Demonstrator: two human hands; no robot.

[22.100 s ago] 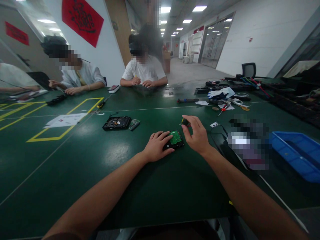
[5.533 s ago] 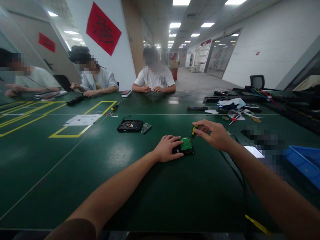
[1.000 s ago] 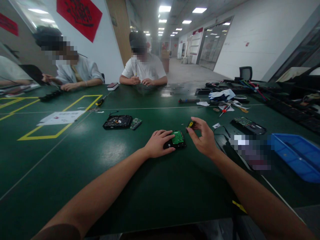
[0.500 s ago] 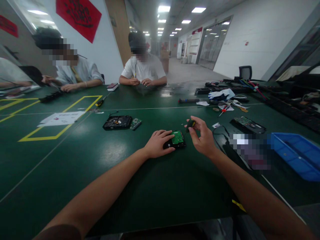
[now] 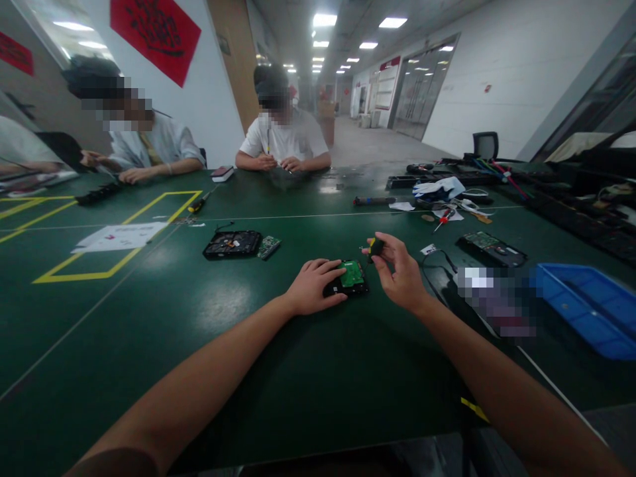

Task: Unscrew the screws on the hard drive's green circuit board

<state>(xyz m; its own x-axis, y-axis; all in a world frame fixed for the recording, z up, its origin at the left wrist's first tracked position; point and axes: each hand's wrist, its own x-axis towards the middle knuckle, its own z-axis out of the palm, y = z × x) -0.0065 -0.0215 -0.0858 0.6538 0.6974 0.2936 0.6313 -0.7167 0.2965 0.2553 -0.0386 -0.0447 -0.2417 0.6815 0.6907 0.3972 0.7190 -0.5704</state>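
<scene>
A black hard drive with a green circuit board (image 5: 352,273) lies on the dark green table (image 5: 278,371). My left hand (image 5: 315,286) rests over its left side, fingers wrapped on the casing and holding it against the table. Just right of the drive, my right hand (image 5: 396,270) grips a short screwdriver with a black and yellow handle (image 5: 376,248). The screwdriver's tip is too small to make out near the drive's right edge. Further left sit an opened black drive (image 5: 232,244) and a loose circuit board (image 5: 269,248).
On the right are another drive (image 5: 491,248), a blue tray (image 5: 586,308), a cable and a blurred object. Gloves (image 5: 440,189), a red screwdriver (image 5: 444,219) and papers lie farther back. Two people sit across the table, another at far left.
The screwdriver handle has turned in my right hand, its yellow part now facing left. My right hand has shifted slightly left. My left hand stays on the drive.
</scene>
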